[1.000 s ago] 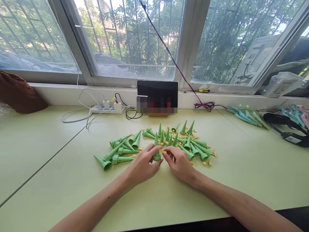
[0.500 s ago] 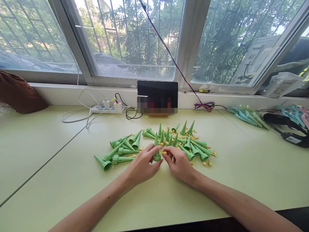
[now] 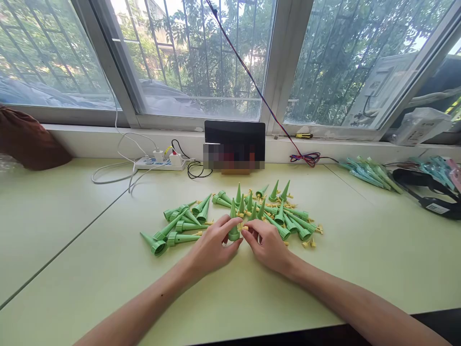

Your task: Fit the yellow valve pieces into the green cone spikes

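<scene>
My left hand (image 3: 217, 242) is closed round the base of a green plastic watering spike (image 3: 234, 234), which stands point up. Between the thumb and fingers of my right hand (image 3: 268, 240) is a small yellow valve (image 3: 245, 228), close against the spike's right side. My fingertips partly cover where the two meet, so I cannot tell how far in the valve sits. Several green spikes with yellow valves on them lie to the left (image 3: 183, 226). More green spikes (image 3: 284, 223) stand and lie behind and to the right, with loose yellow valves (image 3: 309, 244) among them.
A dark-screened tablet (image 3: 235, 139) stands at the back of the pale table (image 3: 108, 288). Left of it are a power strip (image 3: 160, 164) and cables. A coiled wire (image 3: 305, 157), wrapped bundles (image 3: 369, 174) and a black strap (image 3: 428, 192) lie at the right.
My right hand has shifted very slightly left and down, bringing the yellow valve a little nearer the spike. The left hand and its spike stay in place.
</scene>
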Demonstrator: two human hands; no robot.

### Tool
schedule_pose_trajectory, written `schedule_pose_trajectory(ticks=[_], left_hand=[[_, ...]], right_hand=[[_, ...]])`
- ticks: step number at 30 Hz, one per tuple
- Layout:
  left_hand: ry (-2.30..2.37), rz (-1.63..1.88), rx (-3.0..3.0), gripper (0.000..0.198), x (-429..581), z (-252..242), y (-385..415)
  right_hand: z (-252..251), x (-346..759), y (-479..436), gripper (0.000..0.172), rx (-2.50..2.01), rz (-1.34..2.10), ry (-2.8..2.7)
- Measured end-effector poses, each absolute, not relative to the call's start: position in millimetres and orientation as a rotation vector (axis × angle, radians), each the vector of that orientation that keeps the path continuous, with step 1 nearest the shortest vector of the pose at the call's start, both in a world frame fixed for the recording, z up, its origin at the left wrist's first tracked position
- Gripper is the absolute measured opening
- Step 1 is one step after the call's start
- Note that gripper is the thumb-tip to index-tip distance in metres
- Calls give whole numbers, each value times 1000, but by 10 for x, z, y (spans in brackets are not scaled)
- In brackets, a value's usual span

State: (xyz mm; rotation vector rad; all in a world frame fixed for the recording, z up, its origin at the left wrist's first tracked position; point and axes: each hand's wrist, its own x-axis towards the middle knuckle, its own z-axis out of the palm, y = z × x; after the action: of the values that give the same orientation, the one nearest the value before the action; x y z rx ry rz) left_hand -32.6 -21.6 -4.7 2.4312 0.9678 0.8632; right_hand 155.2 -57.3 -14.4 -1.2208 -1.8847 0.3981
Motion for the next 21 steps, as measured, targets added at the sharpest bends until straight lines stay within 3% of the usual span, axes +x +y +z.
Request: schedule_pose_trajectory(ticks=[12,17,21], left_hand=[[959,844,2434,39,-337,-46,-217],[951,872,2419,37,-335,-50,-211],[968,860,2433,39,-336,-52,-214]], right_hand=[[-142,1549,-563,27,-1250,430,-1920],[-147,1545,-565,12,-1197,504,-1866],[-151,1550,-564,11,-1171,517,-1867]])
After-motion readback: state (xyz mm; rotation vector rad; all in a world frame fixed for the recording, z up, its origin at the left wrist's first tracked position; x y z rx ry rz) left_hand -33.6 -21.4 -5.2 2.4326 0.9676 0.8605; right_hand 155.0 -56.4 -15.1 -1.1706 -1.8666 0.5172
